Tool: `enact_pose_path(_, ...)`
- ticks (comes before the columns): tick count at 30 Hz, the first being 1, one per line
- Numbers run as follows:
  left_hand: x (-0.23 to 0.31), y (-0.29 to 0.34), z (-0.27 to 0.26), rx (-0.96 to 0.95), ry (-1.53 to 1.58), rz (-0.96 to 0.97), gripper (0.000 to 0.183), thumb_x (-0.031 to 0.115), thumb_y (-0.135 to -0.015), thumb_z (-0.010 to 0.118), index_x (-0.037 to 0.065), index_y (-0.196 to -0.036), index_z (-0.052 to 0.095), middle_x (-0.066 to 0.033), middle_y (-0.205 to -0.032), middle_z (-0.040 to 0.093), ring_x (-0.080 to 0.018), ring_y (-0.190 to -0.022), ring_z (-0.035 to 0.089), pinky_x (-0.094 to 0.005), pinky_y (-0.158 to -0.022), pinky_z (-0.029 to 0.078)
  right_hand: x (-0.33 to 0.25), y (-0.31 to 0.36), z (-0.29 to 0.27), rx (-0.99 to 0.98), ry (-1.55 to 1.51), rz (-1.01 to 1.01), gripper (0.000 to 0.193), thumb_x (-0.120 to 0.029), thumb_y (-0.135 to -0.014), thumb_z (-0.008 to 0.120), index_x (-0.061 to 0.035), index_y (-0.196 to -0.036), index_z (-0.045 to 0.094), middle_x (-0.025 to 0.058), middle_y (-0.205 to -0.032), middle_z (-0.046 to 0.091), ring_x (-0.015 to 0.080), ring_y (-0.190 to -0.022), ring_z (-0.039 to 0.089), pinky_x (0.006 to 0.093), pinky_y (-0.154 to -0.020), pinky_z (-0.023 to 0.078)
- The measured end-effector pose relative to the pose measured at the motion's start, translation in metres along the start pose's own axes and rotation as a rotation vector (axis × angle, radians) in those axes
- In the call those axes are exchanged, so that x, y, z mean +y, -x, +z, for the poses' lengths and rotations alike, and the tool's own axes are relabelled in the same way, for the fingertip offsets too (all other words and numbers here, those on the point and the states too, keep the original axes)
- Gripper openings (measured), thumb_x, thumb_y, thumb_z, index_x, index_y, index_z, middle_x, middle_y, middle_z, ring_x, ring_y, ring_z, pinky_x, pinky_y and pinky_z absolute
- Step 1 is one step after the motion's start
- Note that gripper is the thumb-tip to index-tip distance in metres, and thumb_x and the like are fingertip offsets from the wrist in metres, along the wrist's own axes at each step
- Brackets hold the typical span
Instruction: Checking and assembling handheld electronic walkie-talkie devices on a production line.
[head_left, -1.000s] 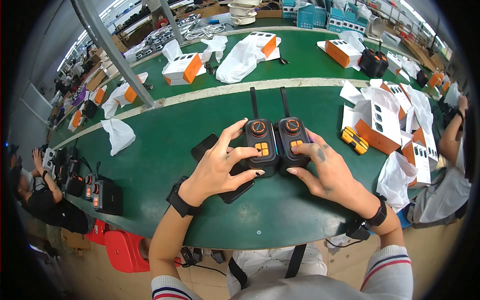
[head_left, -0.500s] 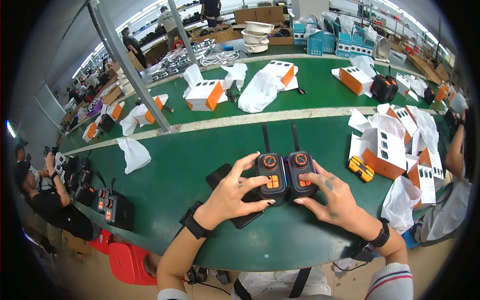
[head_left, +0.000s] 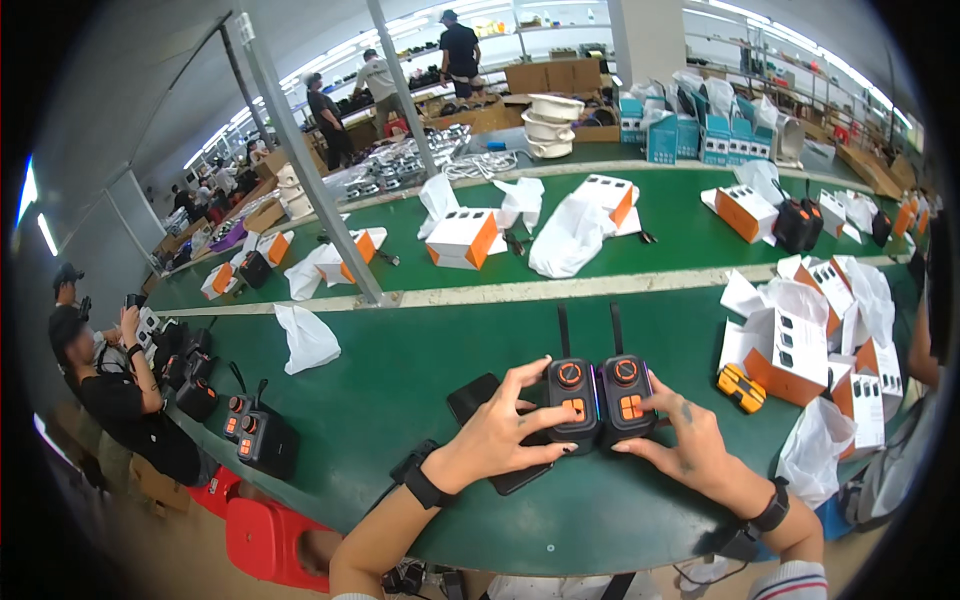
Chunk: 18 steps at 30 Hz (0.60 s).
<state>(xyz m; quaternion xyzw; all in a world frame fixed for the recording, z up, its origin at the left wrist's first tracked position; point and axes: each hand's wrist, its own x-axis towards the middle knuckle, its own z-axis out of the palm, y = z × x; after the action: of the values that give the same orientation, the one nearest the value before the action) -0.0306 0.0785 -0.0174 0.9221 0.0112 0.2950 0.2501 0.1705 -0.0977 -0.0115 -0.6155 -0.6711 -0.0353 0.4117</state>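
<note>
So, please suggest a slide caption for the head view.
Left hand and right hand touch orange buttons of two black devices side by side at a green table.

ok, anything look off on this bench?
Mostly the right side: opened white-and-orange boxes lie jumbled with crumpled white wrapping, and a yellow-and-black gadget lies askew beside them, unlike the two black devices standing neatly side by side. No spill or damage shows.

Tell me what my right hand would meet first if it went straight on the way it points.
The right black device: your right hand points up and left at it and appears to touch it, though depth is hard to judge. The left black device stands beyond.
</note>
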Motion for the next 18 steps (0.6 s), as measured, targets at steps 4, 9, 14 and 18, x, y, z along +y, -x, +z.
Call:
enact_pose_path(4,0.001,0.001,-0.003,-0.031,0.019,-0.018,0.052,0.023,-0.069,0.083,0.026,-0.117,0.060,-0.0215,-0.141,0.031,-0.0399,-0.124,0.046,-0.0431,-0.087,0.054,0.008,0.004,0.006,0.045,0.007,-0.046,0.046,-0.027,-0.064,0.085,-0.0015,-0.092,0.059,0.0346,-0.108,0.060,0.0365,-0.076,0.068,0.0350,-0.063,0.055)
enact_pose_path(9,-0.002,0.006,0.000,-0.038,-0.022,-0.005,0.051,0.025,-0.072,0.081,0.028,-0.118,0.058,-0.0203,-0.141,0.030,-0.0402,-0.122,0.048,-0.0444,-0.093,0.050,0.008,0.006,0.008,0.022,0.012,-0.063,0.044,-0.025,-0.066,0.084,-0.0022,-0.092,0.058,0.0353,-0.110,0.058,0.0369,-0.075,0.068,0.0356,-0.061,0.055)
enact_pose_path(14,-0.002,0.006,0.006,0.014,-0.044,0.027,0.052,0.023,-0.072,0.080,0.024,-0.118,0.055,-0.0216,-0.141,0.030,-0.0424,-0.118,0.049,-0.0453,-0.096,0.048,0.010,0.010,0.014,0.033,-0.032,-0.007,0.044,-0.027,-0.067,0.083,-0.0055,-0.096,0.058,0.0341,-0.113,0.058,0.0356,-0.075,0.068,0.0363,-0.062,0.055)
enact_pose_path(18,-0.001,0.006,0.006,0.037,-0.050,0.037,0.050,0.023,-0.072,0.081,0.021,-0.114,0.054,-0.0223,-0.142,0.030,-0.0419,-0.115,0.051,-0.0454,-0.094,0.048,0.008,0.007,0.013,0.005,0.016,-0.020,0.043,-0.030,-0.069,0.082,-0.0092,-0.100,0.060,0.0332,-0.113,0.058,0.0343,-0.075,0.068,0.0363,-0.063,0.055)
